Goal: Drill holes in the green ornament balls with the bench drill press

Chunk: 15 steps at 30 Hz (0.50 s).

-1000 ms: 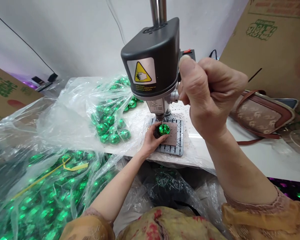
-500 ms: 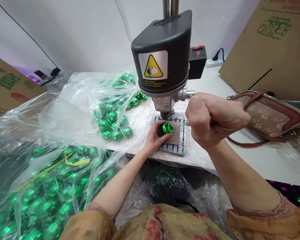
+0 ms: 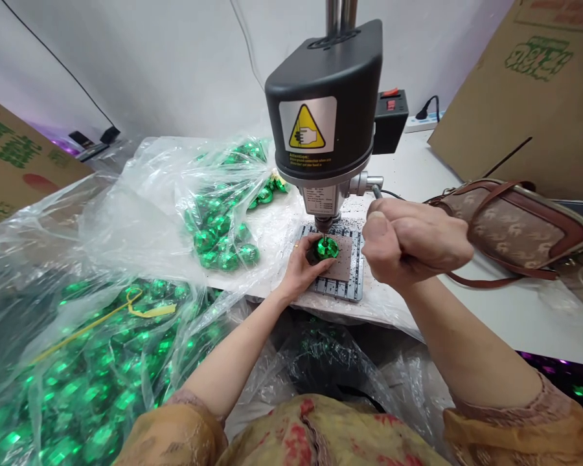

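A black drill press [image 3: 323,97] with a yellow warning label stands at the middle of the table. Under its chuck, my left hand [image 3: 305,262] grips a shiny green faceted ball [image 3: 327,248] between thumb and fingers, on a brown board [image 3: 342,268] over the slotted metal base [image 3: 354,288]. The drill bit meets the top of the ball. To the right of the press, my right hand [image 3: 412,243] is closed round the feed lever [image 3: 377,191], whose far end is hidden in the fist.
Green balls [image 3: 218,239] lie under clear plastic at the left. A large plastic bag of green balls [image 3: 102,375] fills the lower left. At the right are a handbag [image 3: 529,220] and a cardboard box [image 3: 525,97]; another box [image 3: 14,162] stands far left.
My right hand has moved slightly down and left with the lever, and more of the lever shows. The left hand still holds the ball in place. The view has shifted a little.
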Each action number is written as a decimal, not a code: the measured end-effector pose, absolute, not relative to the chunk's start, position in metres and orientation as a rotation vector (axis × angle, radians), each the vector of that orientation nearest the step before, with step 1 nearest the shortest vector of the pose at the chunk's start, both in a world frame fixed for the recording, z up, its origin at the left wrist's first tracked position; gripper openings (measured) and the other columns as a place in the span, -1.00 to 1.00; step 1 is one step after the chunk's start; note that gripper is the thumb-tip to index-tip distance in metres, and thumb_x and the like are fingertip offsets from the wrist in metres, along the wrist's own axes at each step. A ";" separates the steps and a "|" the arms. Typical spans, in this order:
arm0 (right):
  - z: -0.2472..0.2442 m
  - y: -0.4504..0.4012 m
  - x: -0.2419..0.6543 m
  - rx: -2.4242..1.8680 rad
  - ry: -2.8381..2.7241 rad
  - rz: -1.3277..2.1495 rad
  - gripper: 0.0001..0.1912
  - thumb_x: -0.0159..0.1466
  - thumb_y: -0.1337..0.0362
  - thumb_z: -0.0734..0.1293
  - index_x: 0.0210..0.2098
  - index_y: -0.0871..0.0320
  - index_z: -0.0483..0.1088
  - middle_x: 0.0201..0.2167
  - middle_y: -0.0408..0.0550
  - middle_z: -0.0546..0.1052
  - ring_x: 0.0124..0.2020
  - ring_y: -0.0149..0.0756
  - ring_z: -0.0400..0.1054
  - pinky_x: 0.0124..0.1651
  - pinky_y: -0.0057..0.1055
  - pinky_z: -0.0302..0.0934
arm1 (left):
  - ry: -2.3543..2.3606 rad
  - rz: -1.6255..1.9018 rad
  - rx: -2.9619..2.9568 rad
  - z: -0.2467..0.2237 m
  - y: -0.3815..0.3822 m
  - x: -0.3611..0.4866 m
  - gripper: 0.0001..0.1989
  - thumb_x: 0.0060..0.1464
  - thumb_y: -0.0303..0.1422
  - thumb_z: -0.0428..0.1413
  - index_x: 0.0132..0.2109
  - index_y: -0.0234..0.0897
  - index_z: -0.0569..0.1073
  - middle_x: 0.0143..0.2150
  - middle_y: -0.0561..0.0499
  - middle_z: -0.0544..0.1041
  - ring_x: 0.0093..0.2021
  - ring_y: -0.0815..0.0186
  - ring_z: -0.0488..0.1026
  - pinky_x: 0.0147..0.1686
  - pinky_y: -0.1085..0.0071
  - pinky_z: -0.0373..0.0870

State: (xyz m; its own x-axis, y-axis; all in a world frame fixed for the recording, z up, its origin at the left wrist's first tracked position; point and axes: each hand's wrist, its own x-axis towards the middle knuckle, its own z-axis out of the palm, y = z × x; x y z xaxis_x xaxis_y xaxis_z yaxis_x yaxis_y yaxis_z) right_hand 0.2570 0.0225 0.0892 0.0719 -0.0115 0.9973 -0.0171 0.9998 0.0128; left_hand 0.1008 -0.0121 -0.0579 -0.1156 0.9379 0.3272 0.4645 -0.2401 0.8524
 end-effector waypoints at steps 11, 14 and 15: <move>0.083 0.027 0.260 0.141 -1.582 -0.131 -0.52 0.20 0.50 0.22 -0.63 0.14 -0.19 -0.75 -0.27 -0.09 -0.71 -0.56 -0.16 -0.67 -0.45 -0.12 | 1.519 1.341 1.705 -0.059 -0.013 0.100 -0.52 0.01 -0.30 0.37 0.05 -0.23 0.42 0.01 -0.10 0.56 0.06 0.09 0.51 0.09 0.14 0.47; 0.085 0.022 0.260 0.067 -1.591 -0.119 -0.49 0.22 0.50 0.23 -0.65 0.14 -0.20 -0.75 -0.27 -0.10 -0.72 -0.57 -0.19 -0.68 -0.44 -0.14 | 1.541 1.338 1.701 -0.060 -0.011 0.101 -0.51 -0.01 -0.29 0.38 0.04 -0.22 0.42 0.00 -0.10 0.56 0.06 0.08 0.51 0.09 0.13 0.47; 0.089 0.020 0.260 0.001 -1.566 -0.072 -0.50 0.23 0.50 0.23 -0.65 0.15 -0.17 -0.74 -0.27 -0.09 -0.72 -0.57 -0.19 -0.68 -0.43 -0.16 | 1.554 1.340 1.687 -0.061 -0.011 0.102 -0.52 -0.01 -0.28 0.38 0.03 -0.22 0.43 0.00 -0.10 0.56 0.06 0.08 0.51 0.09 0.13 0.47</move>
